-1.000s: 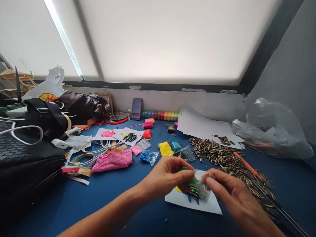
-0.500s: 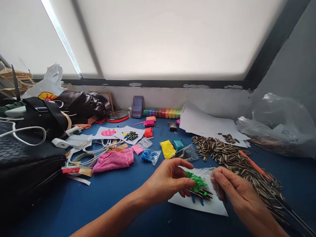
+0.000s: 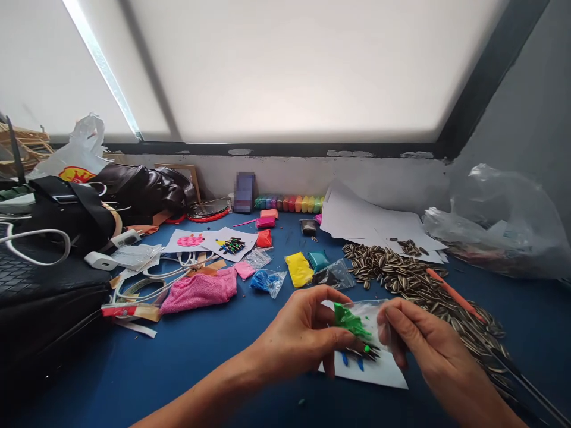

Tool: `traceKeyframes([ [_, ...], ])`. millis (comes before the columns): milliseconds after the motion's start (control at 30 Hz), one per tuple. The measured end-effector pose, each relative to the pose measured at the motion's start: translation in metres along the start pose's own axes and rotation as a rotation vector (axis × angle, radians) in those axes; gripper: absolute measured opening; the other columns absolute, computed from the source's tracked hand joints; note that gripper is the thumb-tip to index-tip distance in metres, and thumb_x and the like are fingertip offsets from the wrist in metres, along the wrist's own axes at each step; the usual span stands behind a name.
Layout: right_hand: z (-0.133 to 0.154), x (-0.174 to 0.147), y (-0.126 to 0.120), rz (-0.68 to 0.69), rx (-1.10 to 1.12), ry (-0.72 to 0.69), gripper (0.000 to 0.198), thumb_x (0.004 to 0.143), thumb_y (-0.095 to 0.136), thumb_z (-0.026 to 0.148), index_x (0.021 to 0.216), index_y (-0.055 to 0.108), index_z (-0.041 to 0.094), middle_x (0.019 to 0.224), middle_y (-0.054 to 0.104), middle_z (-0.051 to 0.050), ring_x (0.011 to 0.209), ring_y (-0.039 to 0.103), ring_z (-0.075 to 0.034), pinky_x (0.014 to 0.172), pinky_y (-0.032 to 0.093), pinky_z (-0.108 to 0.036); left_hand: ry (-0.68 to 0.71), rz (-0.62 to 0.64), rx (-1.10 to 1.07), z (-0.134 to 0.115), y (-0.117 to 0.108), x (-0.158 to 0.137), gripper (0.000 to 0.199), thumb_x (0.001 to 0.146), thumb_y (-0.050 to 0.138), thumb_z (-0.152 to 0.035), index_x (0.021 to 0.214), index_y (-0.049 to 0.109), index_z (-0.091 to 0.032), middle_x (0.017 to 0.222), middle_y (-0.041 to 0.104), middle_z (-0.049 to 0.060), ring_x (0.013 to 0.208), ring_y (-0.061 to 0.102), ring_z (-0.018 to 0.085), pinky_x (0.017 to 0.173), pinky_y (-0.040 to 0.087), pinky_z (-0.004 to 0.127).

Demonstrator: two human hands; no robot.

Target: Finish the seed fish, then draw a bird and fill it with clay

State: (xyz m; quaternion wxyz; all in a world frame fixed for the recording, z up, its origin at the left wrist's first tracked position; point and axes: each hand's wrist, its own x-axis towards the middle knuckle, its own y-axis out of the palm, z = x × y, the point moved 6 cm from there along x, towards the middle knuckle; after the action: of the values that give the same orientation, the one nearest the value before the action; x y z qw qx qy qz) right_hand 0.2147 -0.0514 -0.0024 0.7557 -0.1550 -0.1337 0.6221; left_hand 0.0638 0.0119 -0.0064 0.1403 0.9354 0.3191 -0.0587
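Between my hands is a clear plastic bag with green modelling clay (image 3: 350, 321) in it. My left hand (image 3: 307, 330) curves round the clay end of the bag, thumb below and forefinger above; its other fingers are partly hidden. The open end of the clear bag (image 3: 371, 314) is pinched in the thumb and fingers of my right hand (image 3: 414, 336). Under the bag lies a sheet of white paper (image 3: 379, 375) carrying dark sunflower seeds (image 3: 369, 355), a small green clay ball (image 3: 367, 348) and two blue clay pieces (image 3: 360, 363).
A heap of striped sunflower seeds (image 3: 392, 273) spreads at right, with an orange stick (image 3: 455, 295) on it. Ahead lie packets of yellow clay (image 3: 298, 269) and blue clay (image 3: 266, 280). A pink cloth (image 3: 200, 291), cables and a black bag (image 3: 49, 309) stand left.
My left thumb has moved off the front of the green clay to below it. The view has shifted slightly, and my right hand keeps its pinch on the bag.
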Motion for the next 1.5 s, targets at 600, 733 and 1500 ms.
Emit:
traceKeyframes([
  [600, 0.001, -0.006, 0.01, 0.101, -0.049, 0.039, 0.046, 0.09, 0.048, 0.062, 0.071, 0.059, 0.022, 0.052, 0.039, 0.006, 0.047, 0.036, -0.011, 0.044, 0.03, -0.023, 0.087, -0.103, 0.182, -0.007, -0.014, 0.001, 0.044, 0.076, 0.067, -0.056, 0.07, 0.059, -0.013, 0.051, 0.05, -0.003, 0.041, 0.051, 0.007, 0.038, 0.032, 0.016],
  [733, -0.002, -0.001, -0.001, 0.019, -0.037, 0.049, 0.045, 0.089, 0.052, 0.063, 0.072, 0.06, 0.021, 0.056, 0.046, 0.005, 0.047, 0.037, -0.01, 0.044, 0.033, -0.022, 0.109, -0.096, 0.137, -0.008, -0.012, 0.003, 0.039, 0.08, 0.064, -0.05, 0.084, 0.063, -0.012, 0.059, 0.057, -0.001, 0.044, 0.055, 0.009, 0.039, 0.036, 0.017],
  [1500, 0.007, 0.016, -0.053, -0.352, -0.628, -0.104, 0.065, 0.086, 0.037, 0.068, 0.117, 0.059, 0.015, 0.063, 0.064, -0.003, 0.042, 0.055, -0.02, 0.044, 0.04, -0.033, 0.09, -0.253, 1.288, 0.001, -0.049, 0.014, 0.015, 0.086, 0.051, -0.013, 0.096, 0.061, -0.019, 0.106, 0.059, 0.007, 0.1, 0.057, 0.021, 0.088, 0.045, 0.031],
])
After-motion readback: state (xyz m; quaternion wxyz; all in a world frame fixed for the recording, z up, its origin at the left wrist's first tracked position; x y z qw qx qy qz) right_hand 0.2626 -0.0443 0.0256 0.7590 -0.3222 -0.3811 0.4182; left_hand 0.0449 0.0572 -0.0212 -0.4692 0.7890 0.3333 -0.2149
